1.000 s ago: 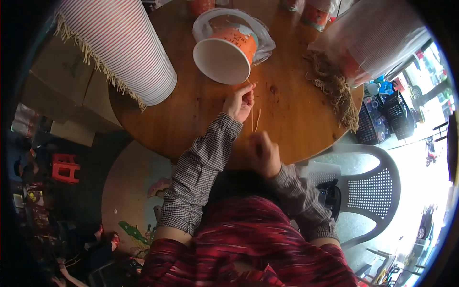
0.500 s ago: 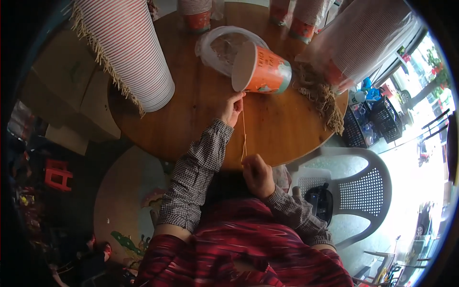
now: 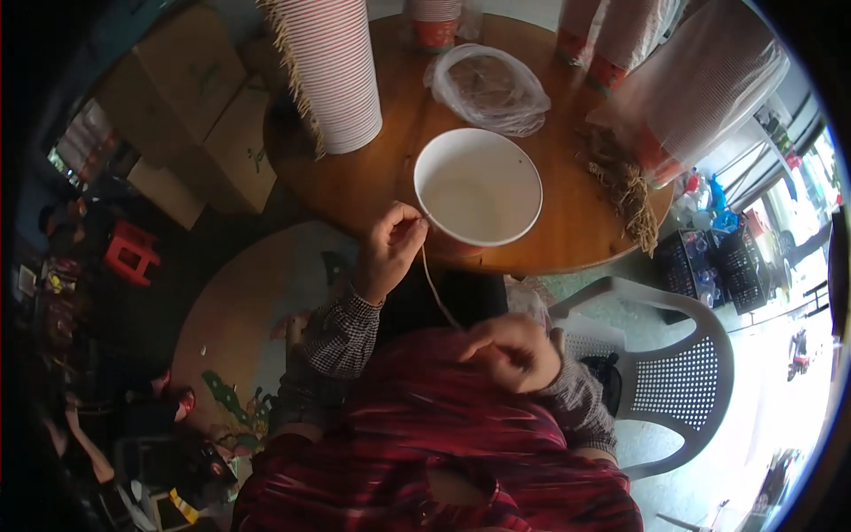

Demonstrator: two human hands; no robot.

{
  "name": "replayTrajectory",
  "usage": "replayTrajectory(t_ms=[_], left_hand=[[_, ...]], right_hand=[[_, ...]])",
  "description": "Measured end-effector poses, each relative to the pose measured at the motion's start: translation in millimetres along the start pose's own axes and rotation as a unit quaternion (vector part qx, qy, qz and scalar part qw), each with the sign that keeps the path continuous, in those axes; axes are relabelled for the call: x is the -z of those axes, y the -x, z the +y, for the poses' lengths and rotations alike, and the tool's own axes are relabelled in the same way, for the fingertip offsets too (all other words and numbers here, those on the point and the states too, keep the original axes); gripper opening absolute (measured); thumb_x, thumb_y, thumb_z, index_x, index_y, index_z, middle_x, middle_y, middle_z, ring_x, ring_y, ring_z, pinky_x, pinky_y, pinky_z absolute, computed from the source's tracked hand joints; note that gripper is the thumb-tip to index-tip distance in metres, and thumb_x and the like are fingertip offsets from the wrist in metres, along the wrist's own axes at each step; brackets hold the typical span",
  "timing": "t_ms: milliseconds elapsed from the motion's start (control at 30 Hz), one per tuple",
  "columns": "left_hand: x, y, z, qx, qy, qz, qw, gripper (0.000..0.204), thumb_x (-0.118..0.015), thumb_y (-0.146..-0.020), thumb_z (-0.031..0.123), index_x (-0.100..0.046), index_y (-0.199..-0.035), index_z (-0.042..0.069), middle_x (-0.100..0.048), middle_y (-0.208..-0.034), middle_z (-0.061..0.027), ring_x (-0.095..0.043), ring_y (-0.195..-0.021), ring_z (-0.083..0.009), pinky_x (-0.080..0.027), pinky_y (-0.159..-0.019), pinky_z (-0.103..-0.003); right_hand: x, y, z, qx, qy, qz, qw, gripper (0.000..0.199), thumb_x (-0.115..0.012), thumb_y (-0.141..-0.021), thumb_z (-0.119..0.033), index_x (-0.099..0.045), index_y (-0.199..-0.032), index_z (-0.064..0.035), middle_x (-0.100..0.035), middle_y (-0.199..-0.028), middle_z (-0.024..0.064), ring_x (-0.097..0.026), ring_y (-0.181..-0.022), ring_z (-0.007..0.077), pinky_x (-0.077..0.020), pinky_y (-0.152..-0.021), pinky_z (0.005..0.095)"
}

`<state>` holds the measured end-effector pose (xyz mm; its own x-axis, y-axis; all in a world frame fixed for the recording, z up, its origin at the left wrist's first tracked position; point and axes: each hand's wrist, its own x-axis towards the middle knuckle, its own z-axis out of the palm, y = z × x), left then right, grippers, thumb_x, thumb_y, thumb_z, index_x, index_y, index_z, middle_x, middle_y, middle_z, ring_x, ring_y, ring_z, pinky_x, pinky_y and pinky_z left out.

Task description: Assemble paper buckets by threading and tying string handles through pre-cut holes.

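Observation:
A large paper cup (image 3: 479, 186), white inside, stands near the front edge of the round table with its mouth turned up toward me. My left hand (image 3: 390, 250) is at the left side of its rim, thumb and finger pinched on a thin tan cord (image 3: 434, 288). From there the cord drops to my right hand (image 3: 514, 353), closed around its other end in front of my body and partly blurred. Whether the cord is fixed to the cup is hidden by the left fingers.
A tall stack of nested cups (image 3: 341, 75) with cords hanging along it stands at the left. Bagged cup stacks (image 3: 700, 89) and a bundle of cords (image 3: 625, 199) are at the right. A clear plastic bag (image 3: 492, 89) lies behind the cup. A grey chair (image 3: 674, 381) stands at my right.
The cup has turned from lying with its mouth leftward to mouth up, nearer me. Both hands have drawn closer to my body, the cord still between them. The view has shifted too.

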<state>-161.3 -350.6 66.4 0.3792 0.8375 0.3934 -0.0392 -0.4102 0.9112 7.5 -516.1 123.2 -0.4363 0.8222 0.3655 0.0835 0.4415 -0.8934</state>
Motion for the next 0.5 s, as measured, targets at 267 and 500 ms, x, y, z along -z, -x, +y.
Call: replayTrajectory(t_ms=[267,500], left_hand=[[8.8,18.6,5.6,0.048,0.122,-0.009,0.991,0.012,-0.056,-0.089,0.011,-0.058,-0.085,0.000,-0.060,-0.075,0.0004,-0.049,-0.059,-0.0024,-0.041,-0.054,-0.020],[26.0,-9.4,12.0,-0.156,-0.244,0.034,0.957,0.013,-0.065,-0.081,0.013,-0.060,-0.087,0.002,-0.059,-0.072,-0.0056,-0.056,-0.060,-0.0185,-0.045,-0.057,-0.029]], right_hand=[[-0.9,47.1,-31.7,-0.071,-0.133,0.133,0.980,0.020,-0.047,-0.081,0.010,-0.060,-0.094,0.0044,-0.062,-0.088,0.0107,-0.062,-0.071,0.0140,-0.0490,-0.060,0.0221],[-8.5,30.6,-62.1,0.139,-0.165,0.131,0.968,0.004,-0.057,-0.083,0.004,-0.060,-0.085,0.0049,-0.065,-0.076,0.0190,-0.062,-0.057,0.0162,-0.0491,-0.048,0.0230]])
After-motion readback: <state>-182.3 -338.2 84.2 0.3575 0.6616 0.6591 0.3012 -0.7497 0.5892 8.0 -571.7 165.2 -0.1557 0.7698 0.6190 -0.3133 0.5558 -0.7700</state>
